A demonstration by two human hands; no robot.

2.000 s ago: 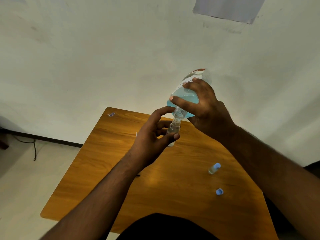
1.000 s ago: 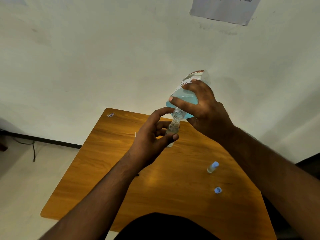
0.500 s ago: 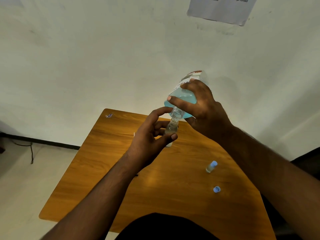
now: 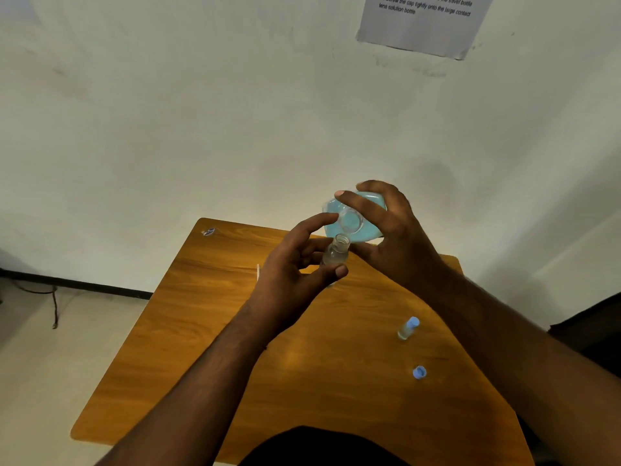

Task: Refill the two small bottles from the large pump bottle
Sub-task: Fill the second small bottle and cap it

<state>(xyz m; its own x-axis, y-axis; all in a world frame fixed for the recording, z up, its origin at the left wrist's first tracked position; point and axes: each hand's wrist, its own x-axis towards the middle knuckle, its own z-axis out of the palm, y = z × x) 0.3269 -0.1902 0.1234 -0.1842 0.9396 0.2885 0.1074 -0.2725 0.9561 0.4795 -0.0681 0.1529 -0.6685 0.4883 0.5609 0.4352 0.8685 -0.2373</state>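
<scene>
**Hands at the pour: large bottle over small bottle**

Right hand [image 4: 393, 237]: closed around the large bottle [image 4: 356, 218], fingers over its shoulder; blue liquid shows inside. Its open neck faces toward you and slightly down, so the long axis runs away from you, nearly along the line of sight, base toward the wall.

Left hand [image 4: 295, 267]: thumb and fingers pinch the small bottle [image 4: 336, 252], held above the far part of the table [image 4: 208, 331]. Its long axis is near upright, open mouth up and tipped a little toward the large bottle's neck, just below it. Whether the two rims touch cannot be told.

Handling advice: keep the small mouth directly under the neck, tilt the large bottle slowly, and watch the level; a narrow mouth likely overflows fast.

Also on the table, to your right: capped small bottle [image 4: 408, 327], upright; loose blue cap [image 4: 419, 372] nearer you, apart from it.
</scene>
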